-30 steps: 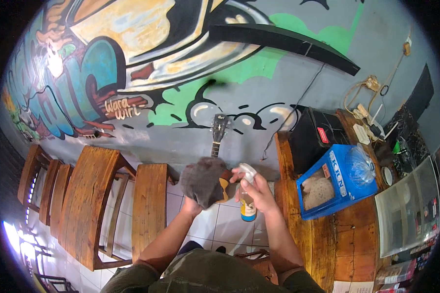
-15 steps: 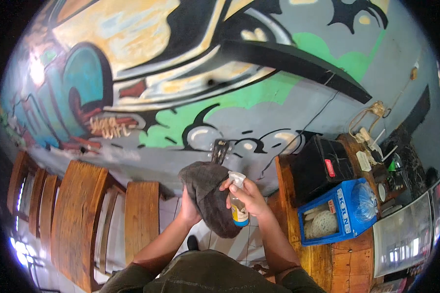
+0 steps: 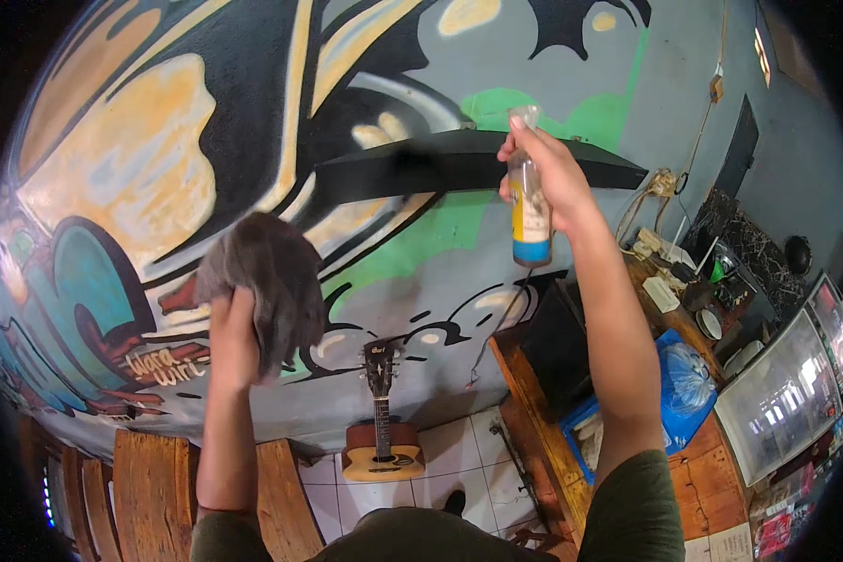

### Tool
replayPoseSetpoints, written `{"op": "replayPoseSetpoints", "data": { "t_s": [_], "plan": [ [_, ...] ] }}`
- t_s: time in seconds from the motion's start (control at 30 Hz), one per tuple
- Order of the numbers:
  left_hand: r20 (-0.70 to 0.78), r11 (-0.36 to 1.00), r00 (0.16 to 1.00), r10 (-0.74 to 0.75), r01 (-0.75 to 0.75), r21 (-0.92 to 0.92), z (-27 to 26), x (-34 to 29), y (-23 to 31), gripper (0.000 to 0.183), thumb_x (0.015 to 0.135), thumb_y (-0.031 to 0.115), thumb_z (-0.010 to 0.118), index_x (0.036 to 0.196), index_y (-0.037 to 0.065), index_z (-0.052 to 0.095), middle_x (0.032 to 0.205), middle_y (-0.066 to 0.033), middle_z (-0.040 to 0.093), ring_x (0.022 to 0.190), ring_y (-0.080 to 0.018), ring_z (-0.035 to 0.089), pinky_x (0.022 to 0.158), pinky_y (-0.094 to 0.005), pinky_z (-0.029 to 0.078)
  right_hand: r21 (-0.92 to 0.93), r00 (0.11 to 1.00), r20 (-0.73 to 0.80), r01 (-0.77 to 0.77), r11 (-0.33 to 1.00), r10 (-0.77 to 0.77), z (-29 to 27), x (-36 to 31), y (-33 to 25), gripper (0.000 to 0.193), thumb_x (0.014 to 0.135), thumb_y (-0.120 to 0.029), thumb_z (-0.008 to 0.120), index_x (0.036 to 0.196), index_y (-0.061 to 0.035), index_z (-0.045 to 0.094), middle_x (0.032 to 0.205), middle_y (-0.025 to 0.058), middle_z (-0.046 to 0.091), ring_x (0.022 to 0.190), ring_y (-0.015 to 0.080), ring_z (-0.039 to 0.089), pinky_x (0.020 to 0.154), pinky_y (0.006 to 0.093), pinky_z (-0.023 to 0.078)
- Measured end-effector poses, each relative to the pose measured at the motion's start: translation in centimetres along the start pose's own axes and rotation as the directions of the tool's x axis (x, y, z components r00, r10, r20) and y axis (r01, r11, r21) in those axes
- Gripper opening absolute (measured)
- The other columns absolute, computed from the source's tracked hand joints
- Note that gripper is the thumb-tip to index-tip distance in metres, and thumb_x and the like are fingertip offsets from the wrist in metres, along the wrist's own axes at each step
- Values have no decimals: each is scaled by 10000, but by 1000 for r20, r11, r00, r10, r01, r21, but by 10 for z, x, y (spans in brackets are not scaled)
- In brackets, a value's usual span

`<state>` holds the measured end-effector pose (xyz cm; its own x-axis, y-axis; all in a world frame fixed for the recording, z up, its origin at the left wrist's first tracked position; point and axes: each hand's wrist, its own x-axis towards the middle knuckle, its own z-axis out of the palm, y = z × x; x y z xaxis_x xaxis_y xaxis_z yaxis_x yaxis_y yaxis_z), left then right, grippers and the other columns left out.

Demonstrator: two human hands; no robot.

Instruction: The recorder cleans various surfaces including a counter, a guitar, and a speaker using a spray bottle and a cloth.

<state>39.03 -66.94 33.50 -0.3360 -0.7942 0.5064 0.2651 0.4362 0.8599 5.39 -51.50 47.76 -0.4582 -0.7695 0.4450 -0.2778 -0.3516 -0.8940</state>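
Observation:
My left hand (image 3: 232,332) is raised and closed around a crumpled dark grey cloth (image 3: 270,281), which hangs over the fingers in front of the painted wall. Higher and to the right, my right hand (image 3: 554,173) grips a clear spray bottle (image 3: 531,214) with a yellow-and-white label and a blue band at its base. Its pale spray head (image 3: 525,116) sticks up above the fingers. The bottle is upright and overlaps a long black wall shelf (image 3: 421,170) in the view. Cloth and bottle are well apart.
Below, an acoustic guitar (image 3: 384,461) leans against the wall on white floor tiles. Wooden benches (image 3: 153,482) stand at lower left. To the right, a wooden counter (image 3: 702,473) bears a black box (image 3: 554,351), a blue container (image 3: 676,384) and a glass-fronted case (image 3: 779,412).
Both hands have risen from close together over the floor to wall height and spread apart, cloth leftward, bottle rightward. The view has tilted up, and the guitar's body now shows.

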Motion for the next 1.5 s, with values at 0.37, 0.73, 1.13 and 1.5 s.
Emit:
{"op": "replayPoseSetpoints", "data": {
  "t_s": [0.37,0.73,1.13,1.5],
  "plan": [
    [318,717,868,383,-496,489,156,76,39,439,822,254,657,1200,37,597,1212,-168,599,1166,-362,527,1022,-410,382,78,990,133,-44,996,33,-66,22,21,382,953,-446,536,970,-65,526,886,85,562,540,179,588,480,287,474],
    [546,263,551,631,-814,518,303,119,-9,722,725,466,678,1325,114,487,1359,-140,485,1283,-339,427,1077,-469,323,146,993,48,102,984,-110,-110,44,18,456,937,-438,563,1159,-41,527,920,113,586,532,175,595,482,282,479],
    [352,53,748,562,-457,888,185,120,-48,568,768,346,704,1240,77,541,1289,-111,512,1235,-276,457,1048,-424,357,100,958,287,-44,994,14,-114,46,36,384,969,-441,504,969,-58,531,888,95,572,548,192,591,493,294,480],
    [490,305,724,486,-665,681,251,140,-85,522,905,327,577,1374,153,425,1397,-113,420,1331,-253,368,1143,-422,260,218,967,211,97,971,-144,-131,58,38,439,970,-426,502,1185,-43,517,894,98,583,525,179,594,475,289,470]
  ]
}}
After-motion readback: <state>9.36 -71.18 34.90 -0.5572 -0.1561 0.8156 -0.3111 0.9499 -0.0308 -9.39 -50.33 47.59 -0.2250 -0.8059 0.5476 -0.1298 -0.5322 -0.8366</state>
